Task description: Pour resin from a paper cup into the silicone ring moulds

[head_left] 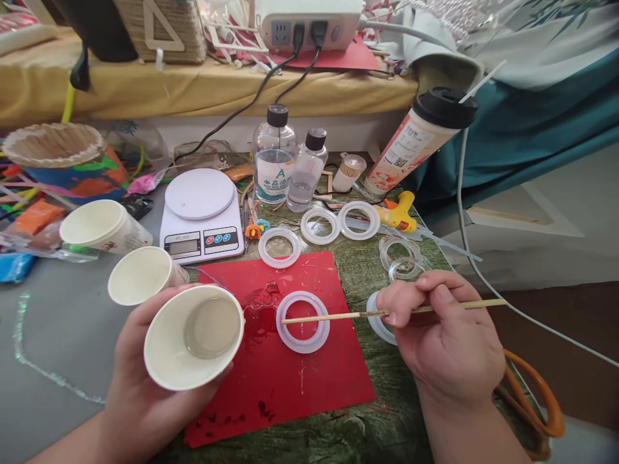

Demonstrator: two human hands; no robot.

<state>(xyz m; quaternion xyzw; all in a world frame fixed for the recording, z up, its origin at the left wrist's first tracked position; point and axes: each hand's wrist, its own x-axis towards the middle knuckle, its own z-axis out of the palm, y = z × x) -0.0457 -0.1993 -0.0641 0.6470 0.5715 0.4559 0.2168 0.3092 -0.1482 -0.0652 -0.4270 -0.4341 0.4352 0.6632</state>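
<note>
My left hand (pixel 140 380) is wrapped round a white paper cup (pixel 167 345), tilted so that a little clear liquid shows in its bottom. In my right hand (pixel 449 341) a thin wooden stick (pixel 348 316) is pinched, lying nearly level. Its left tip is over the rim of a translucent ring mould (pixel 315 340); whether it touches cannot be told. That mould lies on a red sheet (pixel 338 380) with wet, shiny patches left of the mould. Partly hidden behind my right hand is another pale ring mould (pixel 380 322).
Behind the sheet lie several more ring moulds (pixel 279 248). A white scale (pixel 200 212), two paper cups (pixel 140 277), bottles (pixel 275 161) of clear liquid and a yellow glue gun (pixel 401 212) stand around. Far right are a tall lidded cup (pixel 411 142) and orange-handled scissors (pixel 551 412).
</note>
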